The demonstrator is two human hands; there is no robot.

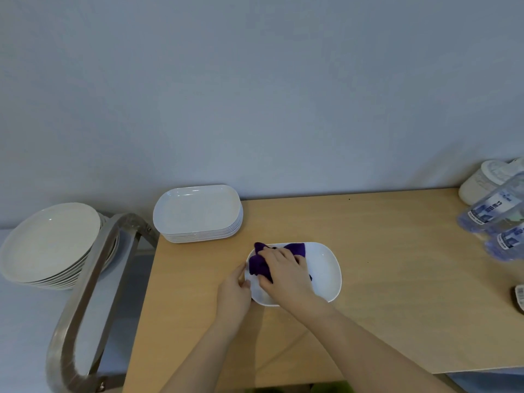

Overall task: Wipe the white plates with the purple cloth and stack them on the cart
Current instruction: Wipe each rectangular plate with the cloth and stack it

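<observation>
A white rounded-rectangle plate (326, 273) lies on the wooden table (382, 279). My right hand (286, 276) presses the purple cloth (259, 265) onto the plate's left half, fingers spread over it. My left hand (234, 290) holds the plate's left rim, thumb on the edge. A stack of several matching white plates (198, 214) stands at the table's far left corner. On the metal cart (85, 293) to the left sits a stack of several round white plates (48, 245).
The cart's steel handle (73, 321) curves between the cart and the table edge. Water bottles (499, 219) and a white lidded container (482, 180) stand at the table's far right. A small dark object (520, 297) lies at the right edge.
</observation>
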